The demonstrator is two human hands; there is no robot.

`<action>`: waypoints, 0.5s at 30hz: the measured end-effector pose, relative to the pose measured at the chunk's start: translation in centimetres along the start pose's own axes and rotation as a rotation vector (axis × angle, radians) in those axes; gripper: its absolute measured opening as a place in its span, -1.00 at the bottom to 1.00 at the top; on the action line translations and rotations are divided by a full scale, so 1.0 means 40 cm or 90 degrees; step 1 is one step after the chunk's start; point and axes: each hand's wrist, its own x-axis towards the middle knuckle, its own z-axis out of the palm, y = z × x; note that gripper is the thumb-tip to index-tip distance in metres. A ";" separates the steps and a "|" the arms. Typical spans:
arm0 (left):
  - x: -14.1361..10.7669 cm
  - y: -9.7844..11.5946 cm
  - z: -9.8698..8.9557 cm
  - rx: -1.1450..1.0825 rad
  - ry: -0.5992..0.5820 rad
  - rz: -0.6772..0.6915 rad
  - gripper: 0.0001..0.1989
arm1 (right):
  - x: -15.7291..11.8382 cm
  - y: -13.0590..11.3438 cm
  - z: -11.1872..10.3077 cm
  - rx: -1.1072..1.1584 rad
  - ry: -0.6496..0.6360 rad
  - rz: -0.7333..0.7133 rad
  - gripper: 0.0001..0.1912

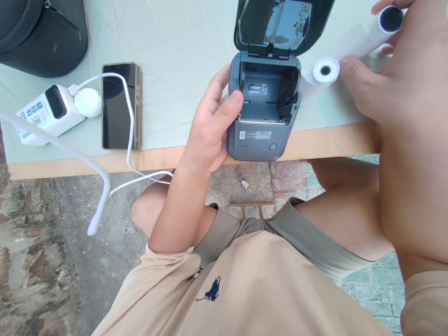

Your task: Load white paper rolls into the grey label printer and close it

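My left hand (215,116) is wrapped round the left side of a dark grey label printer (261,130), its thumb on the rim. The printer's lid (280,28) stands raised, and the compartment inside holds no roll. At the right, my right hand (381,79) has its fingers spread around two white paper rolls. The upper roll (371,35) lies between thumb and fingers, its dark core end facing me. My right thumb is at the edge of the lower roll (325,71), beside the printer. Whether the fingers grip the upper roll is hard to make out.
A phone (117,112) lies left on the table, crossed by a white cable (130,107). Further left are a white power device (52,112) and a black case (45,42). The table's wooden edge (157,156) runs above my legs.
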 end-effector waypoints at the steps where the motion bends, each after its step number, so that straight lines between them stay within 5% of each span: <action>1: 0.000 0.000 0.001 0.000 0.006 -0.003 -0.71 | -0.003 -0.005 -0.004 -0.003 0.018 -0.016 -0.44; 4: 0.000 0.000 0.002 0.004 0.025 -0.017 -0.69 | -0.021 -0.028 -0.015 0.017 0.029 -0.036 -0.51; 10: 0.002 -0.009 -0.006 0.030 0.024 -0.002 -0.66 | -0.034 -0.075 0.039 -0.064 -0.108 -0.187 -0.50; 15: 0.004 -0.013 -0.010 0.069 0.025 0.000 -0.61 | -0.033 -0.074 0.068 0.076 -0.074 -0.144 -0.41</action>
